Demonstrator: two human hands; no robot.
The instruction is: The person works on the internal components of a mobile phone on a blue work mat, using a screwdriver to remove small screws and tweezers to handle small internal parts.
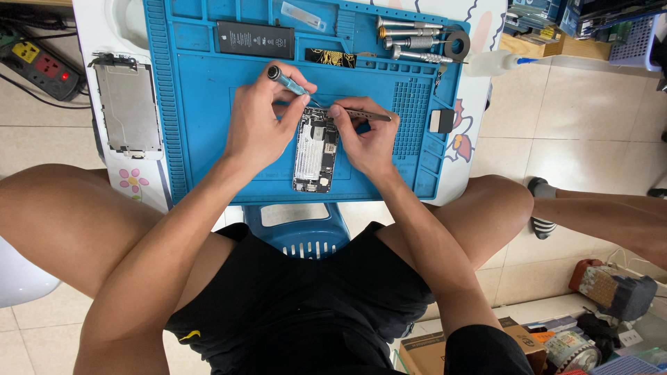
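blue work mat (201, 139) carries a black battery (255, 39), spare screwdrivers (410, 31) and, off its edge, a detached screen (128, 105). the opened phone (315, 149) lies right between both hands: left hand (258, 125) pinched shut on a small screwdriver (288, 82), right hand (368, 142) clamped on tweezers (365, 114) over its top end.

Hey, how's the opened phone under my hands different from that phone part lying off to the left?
The opened phone lies on the blue repair mat; the screen panel lies off the mat on the white table. The phone shows exposed boards and parts; the panel shows a plain grey metal back. Both hands work over the phone; nothing touches the panel. Both are slim rectangles lying flat, lengthwise away from you.
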